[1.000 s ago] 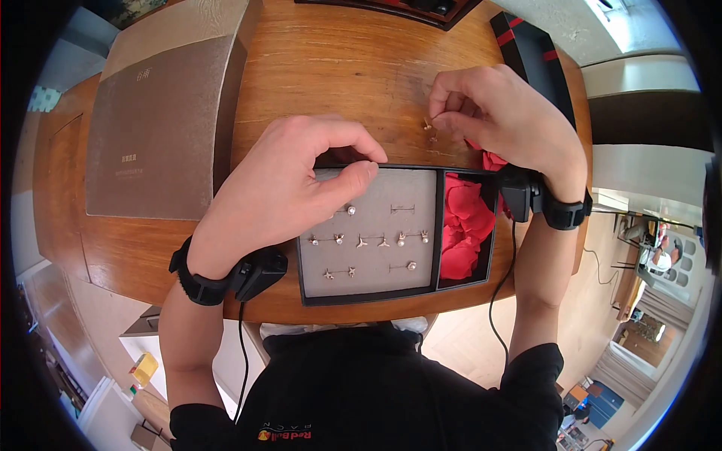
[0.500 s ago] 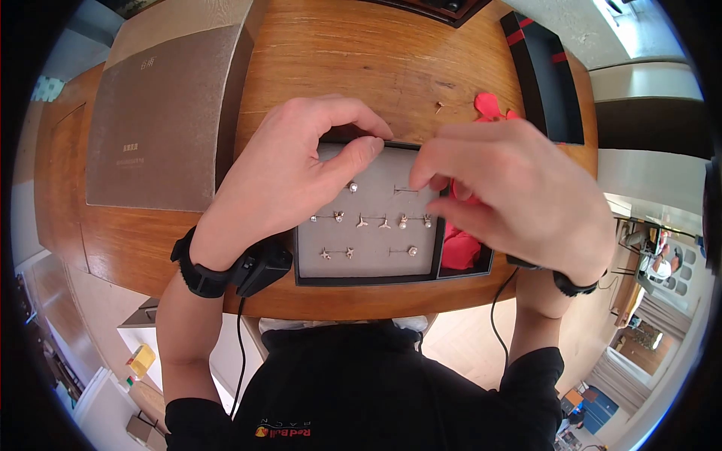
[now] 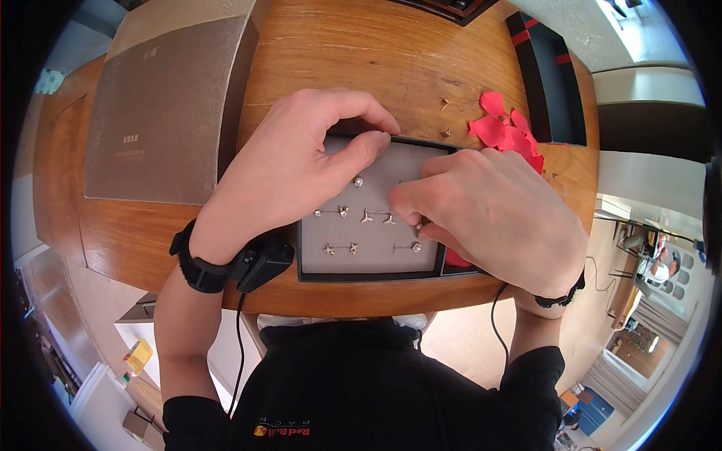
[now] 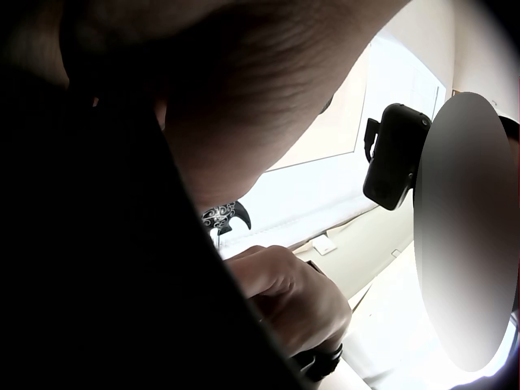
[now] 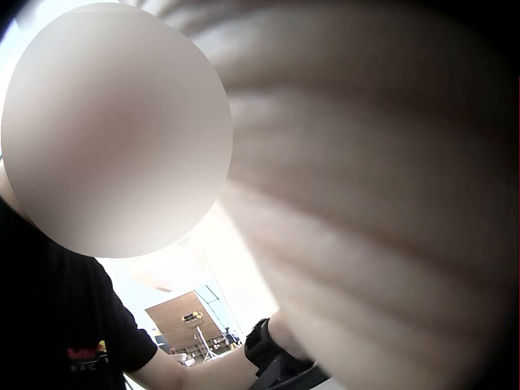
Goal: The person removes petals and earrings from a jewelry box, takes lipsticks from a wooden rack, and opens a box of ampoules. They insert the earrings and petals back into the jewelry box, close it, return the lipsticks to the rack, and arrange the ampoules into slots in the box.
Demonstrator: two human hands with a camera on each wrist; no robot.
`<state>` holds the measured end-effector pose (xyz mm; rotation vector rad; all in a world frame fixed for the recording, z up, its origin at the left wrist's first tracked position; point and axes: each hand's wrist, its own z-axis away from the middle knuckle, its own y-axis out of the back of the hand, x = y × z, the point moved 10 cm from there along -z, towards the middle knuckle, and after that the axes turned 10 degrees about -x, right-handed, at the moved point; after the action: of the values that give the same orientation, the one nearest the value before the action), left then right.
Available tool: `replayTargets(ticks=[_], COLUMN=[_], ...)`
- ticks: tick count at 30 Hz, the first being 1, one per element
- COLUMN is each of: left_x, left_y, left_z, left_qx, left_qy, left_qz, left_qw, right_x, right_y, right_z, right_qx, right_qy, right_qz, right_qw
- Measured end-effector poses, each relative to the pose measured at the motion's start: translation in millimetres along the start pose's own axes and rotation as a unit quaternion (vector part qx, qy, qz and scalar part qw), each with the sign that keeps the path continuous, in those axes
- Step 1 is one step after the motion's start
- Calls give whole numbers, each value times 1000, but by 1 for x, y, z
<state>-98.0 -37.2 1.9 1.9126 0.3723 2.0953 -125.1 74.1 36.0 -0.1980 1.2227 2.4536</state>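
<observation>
A black-rimmed box (image 3: 368, 277) with a grey pad lies before the person in the head view. Thumb and fingers of the left hand (image 3: 293, 161) grip its far rim. Several earrings (image 3: 366, 216) are set in the pad in rows. Over the pad's right side, the right hand (image 3: 500, 218) has its index finger and thumb pinched at a small earring (image 3: 422, 223), mostly covered by the fingers. Its palm hides much of the petal compartment. In the left wrist view the right hand (image 4: 296, 301) appears curled; blurred skin fills much of both wrist views.
Beyond the box lie two loose earrings (image 3: 445, 104) and red petals (image 3: 492, 131). A black lid or tray (image 3: 553, 90) with red ribbon is at the back right. The large brown box (image 3: 162, 120) stands left, with a dark wooden object (image 3: 451, 9) at the far edge.
The right hand has moved from beside the loose earrings toward the person, onto the pad, uncovering the petals on the table. The left hand has stayed at the far rim.
</observation>
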Motion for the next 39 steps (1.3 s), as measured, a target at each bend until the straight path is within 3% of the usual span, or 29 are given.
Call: replayTargets(ticks=[5,11,13,20,26,28,29,31,32,34,39], left_x=[-1,-1,-2,-2,-3,-3,-3,-3,-6,-8,-7], left_y=[0,0,-1,0,-1,-2,-2,-2,-4,-5,-4], left_z=[0,0,0,1,0,1,1,1,1,1,0], left_qx=[2,-4,-7,-2,-5,-8,-11,-13,-22,-33,-24], left_qy=[-4,9,15,10,4,9,12,15,25,34,19], left_qz=[4,-5,-5,4,14,15,28,40,48,55,23], left_qw=[1000,1000,1000,1000,1000,1000,999,999,998,997,999], right_x=[5,8,3,5,8,6,14,53,59,94,99], right_y=[-1,-4,6,-3,7,23,38,47,46,52,37], right_z=[1,-3,2,-1,0,8,10,7,2,-6,-22], right_qx=[-4,-18,53,-1,2,-13,15,52,52,157,115], right_qy=[-17,38,83,25,104,203,211,100,100,22,-8], right_qz=[39,-2,-34,23,-63,-146,-171,-284,-283,-254,-189], right_qw=[999,999,995,999,993,968,962,952,952,954,975])
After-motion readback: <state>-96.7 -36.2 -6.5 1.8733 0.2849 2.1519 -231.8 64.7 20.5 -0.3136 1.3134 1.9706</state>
